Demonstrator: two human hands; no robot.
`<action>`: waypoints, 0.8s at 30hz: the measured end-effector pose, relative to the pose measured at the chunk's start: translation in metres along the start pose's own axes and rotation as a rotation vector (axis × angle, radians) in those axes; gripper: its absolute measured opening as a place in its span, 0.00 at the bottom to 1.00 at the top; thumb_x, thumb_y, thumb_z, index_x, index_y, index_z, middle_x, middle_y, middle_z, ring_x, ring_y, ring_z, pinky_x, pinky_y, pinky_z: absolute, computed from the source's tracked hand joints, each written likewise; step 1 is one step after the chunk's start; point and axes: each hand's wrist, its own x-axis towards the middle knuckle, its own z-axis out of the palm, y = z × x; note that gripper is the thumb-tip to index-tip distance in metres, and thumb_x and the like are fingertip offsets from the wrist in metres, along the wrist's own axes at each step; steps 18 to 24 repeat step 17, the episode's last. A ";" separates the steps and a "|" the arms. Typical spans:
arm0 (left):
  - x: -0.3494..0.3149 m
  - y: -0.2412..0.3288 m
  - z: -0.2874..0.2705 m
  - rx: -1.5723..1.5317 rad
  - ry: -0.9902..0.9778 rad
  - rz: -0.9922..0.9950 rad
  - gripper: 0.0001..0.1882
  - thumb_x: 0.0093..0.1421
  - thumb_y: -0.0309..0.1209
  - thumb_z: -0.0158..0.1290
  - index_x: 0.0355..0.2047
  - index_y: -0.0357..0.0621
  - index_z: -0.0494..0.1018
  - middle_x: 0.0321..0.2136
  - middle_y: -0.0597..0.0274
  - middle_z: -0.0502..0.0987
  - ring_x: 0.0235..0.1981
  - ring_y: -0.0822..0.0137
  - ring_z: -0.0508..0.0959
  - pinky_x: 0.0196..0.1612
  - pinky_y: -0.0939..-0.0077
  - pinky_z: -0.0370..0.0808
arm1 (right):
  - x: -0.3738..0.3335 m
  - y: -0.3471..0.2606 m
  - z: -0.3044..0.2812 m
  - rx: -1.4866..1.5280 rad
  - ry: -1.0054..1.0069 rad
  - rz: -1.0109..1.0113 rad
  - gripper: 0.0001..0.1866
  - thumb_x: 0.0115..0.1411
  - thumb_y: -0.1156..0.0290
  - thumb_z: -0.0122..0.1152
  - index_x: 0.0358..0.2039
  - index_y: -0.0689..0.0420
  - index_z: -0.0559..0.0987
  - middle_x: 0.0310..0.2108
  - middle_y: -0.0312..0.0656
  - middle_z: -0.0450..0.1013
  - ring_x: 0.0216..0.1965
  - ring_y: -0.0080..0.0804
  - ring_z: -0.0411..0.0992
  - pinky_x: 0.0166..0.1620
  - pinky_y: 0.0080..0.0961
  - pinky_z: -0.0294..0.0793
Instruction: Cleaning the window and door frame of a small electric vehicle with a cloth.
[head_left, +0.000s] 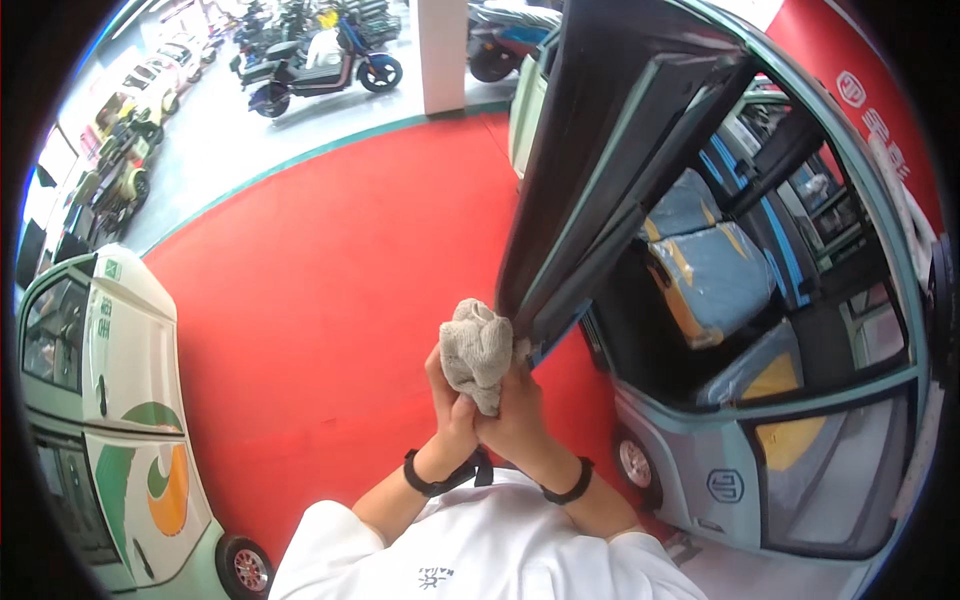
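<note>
A crumpled greyish-beige cloth (475,345) is bunched up in front of my chest, held between both hands. My left hand (453,412) grips it from the left, fingers closed and partly hidden behind the cloth. On the other side my right hand (513,412) is closed against it too, the two hands touching at the base of the cloth. Just beyond my right hand stands the lower edge of an open dark car door (590,180). Each wrist wears a black band.
At right, a small pale-green vehicle (690,470) stands with its door open, showing plastic-covered blue and yellow seats (715,275). Another small white vehicle (140,350) is at left. Red flooring (330,260) lies between them. Scooters (325,70) and a white pillar (438,60) are farther off.
</note>
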 end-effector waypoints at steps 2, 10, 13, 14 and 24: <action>-0.010 -0.004 0.008 0.041 -0.053 0.039 0.39 0.65 0.45 0.47 0.70 0.39 0.49 0.67 0.45 0.60 0.68 0.54 0.63 0.70 0.54 0.60 | -0.012 0.009 -0.012 -0.029 0.006 -0.042 0.42 0.52 0.65 0.70 0.67 0.59 0.64 0.60 0.66 0.66 0.56 0.67 0.72 0.53 0.54 0.77; -0.031 0.013 0.048 0.318 -0.376 0.207 0.31 0.55 0.34 0.60 0.58 0.35 0.67 0.69 0.20 0.52 0.63 0.30 0.69 0.64 0.45 0.67 | -0.077 0.037 -0.078 0.053 0.177 -0.110 0.38 0.59 0.53 0.72 0.62 0.62 0.70 0.61 0.53 0.69 0.61 0.51 0.71 0.61 0.44 0.72; -0.030 0.019 0.057 0.223 -0.529 0.224 0.32 0.54 0.35 0.61 0.58 0.37 0.67 0.68 0.19 0.53 0.64 0.28 0.66 0.64 0.46 0.67 | -0.117 0.037 -0.069 0.479 0.277 0.110 0.43 0.59 0.53 0.73 0.66 0.64 0.65 0.65 0.53 0.65 0.66 0.47 0.66 0.68 0.45 0.65; -0.033 0.020 0.059 0.205 -0.497 0.299 0.33 0.54 0.36 0.61 0.58 0.37 0.67 0.68 0.19 0.53 0.66 0.27 0.64 0.65 0.45 0.66 | -0.128 0.046 -0.066 0.583 0.237 0.212 0.45 0.59 0.54 0.73 0.68 0.63 0.62 0.66 0.53 0.64 0.68 0.47 0.64 0.69 0.45 0.63; -0.036 0.009 0.055 0.094 -0.322 0.514 0.37 0.57 0.43 0.61 0.62 0.38 0.63 0.68 0.18 0.50 0.68 0.26 0.60 0.67 0.41 0.63 | -0.107 0.019 -0.074 0.741 0.071 0.457 0.51 0.59 0.54 0.73 0.73 0.61 0.53 0.72 0.51 0.55 0.72 0.47 0.57 0.73 0.46 0.56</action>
